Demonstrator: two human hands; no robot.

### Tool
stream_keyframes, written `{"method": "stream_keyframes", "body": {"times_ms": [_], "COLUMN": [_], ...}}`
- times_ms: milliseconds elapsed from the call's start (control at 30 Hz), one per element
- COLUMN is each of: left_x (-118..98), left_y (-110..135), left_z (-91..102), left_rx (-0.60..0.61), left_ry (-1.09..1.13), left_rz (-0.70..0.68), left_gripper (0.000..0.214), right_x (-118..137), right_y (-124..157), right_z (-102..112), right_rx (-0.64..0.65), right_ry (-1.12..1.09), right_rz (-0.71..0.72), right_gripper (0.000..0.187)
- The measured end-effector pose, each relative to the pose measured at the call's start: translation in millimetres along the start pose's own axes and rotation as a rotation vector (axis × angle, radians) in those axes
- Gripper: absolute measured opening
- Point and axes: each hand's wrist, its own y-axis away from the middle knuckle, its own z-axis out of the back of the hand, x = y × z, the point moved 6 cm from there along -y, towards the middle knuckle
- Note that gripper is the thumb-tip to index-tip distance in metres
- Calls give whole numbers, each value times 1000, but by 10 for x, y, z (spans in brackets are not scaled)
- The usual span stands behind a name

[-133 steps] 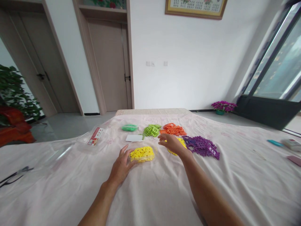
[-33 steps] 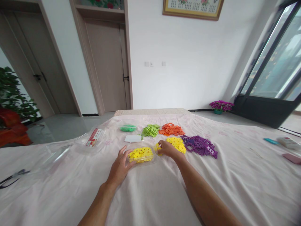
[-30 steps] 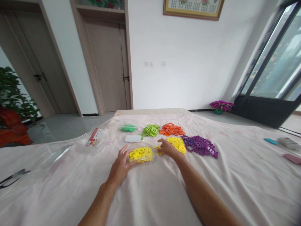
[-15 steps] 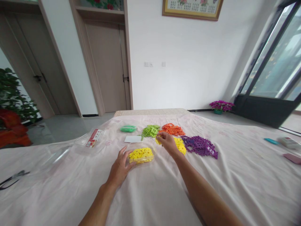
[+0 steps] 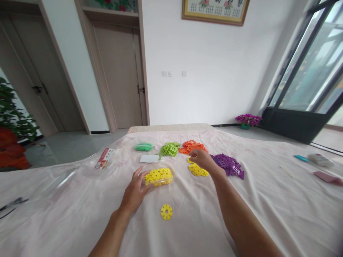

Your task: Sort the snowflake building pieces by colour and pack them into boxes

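My left hand [image 5: 135, 189] grips the left end of a clear plastic box [image 5: 173, 170], thumb at the near side and fingers at the far side. Inside the box lies a heap of yellow notched discs [image 5: 158, 176]. My right hand [image 5: 202, 160] is closed in a pinch at a yellow disc [image 5: 189, 160], over a small yellow pile [image 5: 198, 171] on the cloth. Part of that pile is hidden under the hand. A single yellow disc [image 5: 166, 212] with a centre hole lies flat in front of the box.
Lime-green pieces [image 5: 169, 149], orange pieces [image 5: 192, 146] and purple pieces [image 5: 227, 165] lie in piles behind and right. A box of green pieces [image 5: 144, 146] and a white card [image 5: 149, 158] sit behind. Clear lids [image 5: 104, 159] lie left, scissors [image 5: 13, 203] far left.
A yellow disc now lies on the cloth in front of the box. My right hand has shifted right over the yellow pile, which looks smaller. The left hand keeps its grip.
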Motion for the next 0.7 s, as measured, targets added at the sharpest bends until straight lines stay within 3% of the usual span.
{"method": "stream_keyframes", "body": {"times_ms": [133, 200, 400, 500, 567, 633, 700], "left_x": [37, 54, -88, -347, -567, -768, -923], "left_y": [-2, 0, 15, 58, 115, 171, 240], "left_z": [-16, -30, 67, 212, 242, 139, -76], "left_rx": [0, 2, -83, -203, -220, -79, 198], "left_ry": [-19, -36, -190, -304, -272, -182, -115], "left_rz": [-24, -40, -159, -276, -390, -472, -498], "left_gripper": [39, 40, 45, 49, 43, 35, 29], "right_x": [-460, -585, -558, -495, -466, -457, -465], "right_y": [96, 156, 247, 254, 254, 252, 251], "right_z": [-18, -72, -291, -343, -356, -359, -361], "right_rx": [102, 135, 176, 190, 197, 201, 204], "right_ry": [276, 322, 319, 347, 350, 345, 340], "right_rz": [-215, -254, -210, -217, -217, -218, -223], "right_gripper": [30, 37, 46, 41, 40, 41, 43]}}
